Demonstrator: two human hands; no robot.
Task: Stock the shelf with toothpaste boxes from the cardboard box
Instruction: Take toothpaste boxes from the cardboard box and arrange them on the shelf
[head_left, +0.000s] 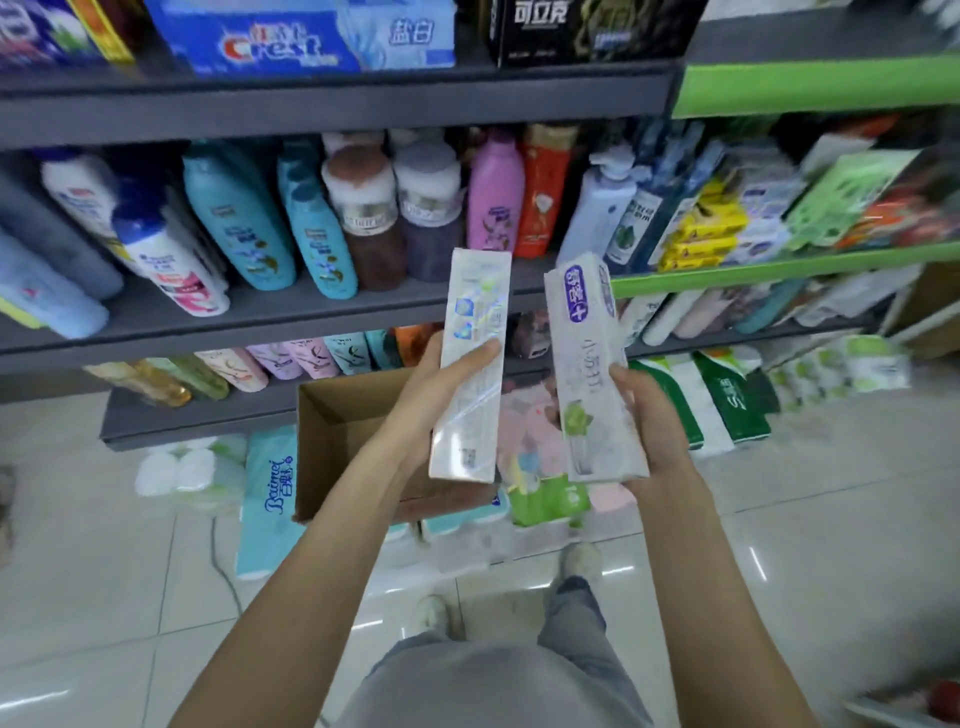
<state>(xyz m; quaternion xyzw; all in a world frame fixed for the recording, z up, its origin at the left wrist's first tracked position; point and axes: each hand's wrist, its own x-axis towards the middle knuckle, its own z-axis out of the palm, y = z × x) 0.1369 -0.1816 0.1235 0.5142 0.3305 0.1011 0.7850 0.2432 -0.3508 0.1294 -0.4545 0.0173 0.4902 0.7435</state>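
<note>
Now both hands grip long white toothpaste boxes upright: left hand (441, 384) one box (470, 364), right hand (649, 415) a purple-labelled box (592, 364), above the cardboard box (332, 431).

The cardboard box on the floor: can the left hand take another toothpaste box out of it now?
Probably not yet. The left hand already grips a toothpaste box, upright above the cardboard box. Nothing blocks the way down, but its fingers are occupied, and the right hand holds a second box too.

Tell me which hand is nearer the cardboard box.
Left. The left hand hangs directly over the cardboard box; the right hand is off to its right.
</note>
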